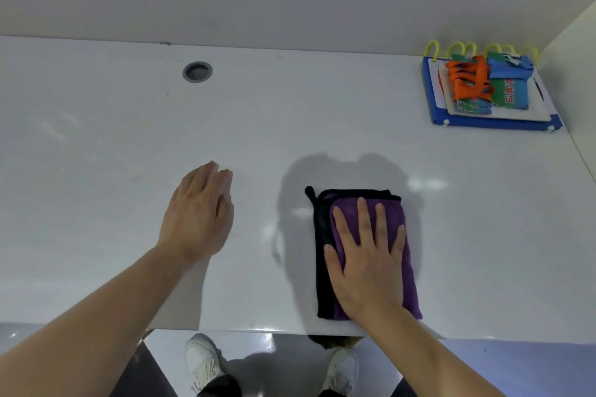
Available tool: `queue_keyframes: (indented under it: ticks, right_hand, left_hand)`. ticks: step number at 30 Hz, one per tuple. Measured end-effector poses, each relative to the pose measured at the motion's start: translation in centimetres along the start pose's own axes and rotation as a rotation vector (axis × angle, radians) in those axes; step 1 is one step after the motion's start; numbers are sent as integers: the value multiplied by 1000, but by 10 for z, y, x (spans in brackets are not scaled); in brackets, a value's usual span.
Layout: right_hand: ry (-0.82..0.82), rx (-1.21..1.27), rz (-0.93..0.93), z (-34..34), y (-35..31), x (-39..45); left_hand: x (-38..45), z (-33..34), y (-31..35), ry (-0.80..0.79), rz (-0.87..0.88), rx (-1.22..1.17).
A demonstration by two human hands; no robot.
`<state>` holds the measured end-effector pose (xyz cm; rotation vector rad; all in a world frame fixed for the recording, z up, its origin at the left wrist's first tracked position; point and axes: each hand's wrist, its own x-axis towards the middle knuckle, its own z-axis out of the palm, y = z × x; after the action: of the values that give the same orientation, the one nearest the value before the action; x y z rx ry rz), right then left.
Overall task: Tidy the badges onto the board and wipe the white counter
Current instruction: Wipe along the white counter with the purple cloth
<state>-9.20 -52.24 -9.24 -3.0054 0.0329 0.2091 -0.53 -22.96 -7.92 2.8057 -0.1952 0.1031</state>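
Observation:
A folded purple cloth with black trim (392,216) lies on the white counter (129,145) near its front edge. My right hand (366,255) presses flat on the cloth, fingers spread. My left hand (198,213) rests palm down on the bare counter to the left, holding nothing. At the far right corner lies a blue-framed board (432,97) with yellow-green rings along its top. Badges (509,92) with orange and blue lanyards are piled on it.
A grey round cable hole (197,71) sits in the counter at the back left. A white wall runs behind the counter and a side panel (577,68) closes it on the right. Below the front edge I see my white shoes (201,361) on the floor.

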Motion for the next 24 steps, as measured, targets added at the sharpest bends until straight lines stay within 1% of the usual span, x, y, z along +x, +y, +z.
queue_keyframes:
  ticks: [2,4,7,11,17,21,24]
  right_hand:
    - [-1,4,-13,3,-30,12]
    - [2,19,-25,7,-59,24]
    - [15,25,-12,11,-98,44]
    - [5,-3,30,11,-132,68]
    - [17,-39,57,8,-165,101]
    - [6,-80,47,5,-177,125]
    - [9,-69,43,4,-186,149]
  left_hand:
    - [4,-7,-24,26,-12,-2]
    - [11,-15,-49,17,-13,4]
    - [22,-29,-87,-48,-4,16]
    - [34,-47,-124,-113,-25,3]
    - [61,-64,-172,-158,17,69]
    - [82,-62,-188,-200,-16,64]
    - [101,-60,-198,-171,-41,32]
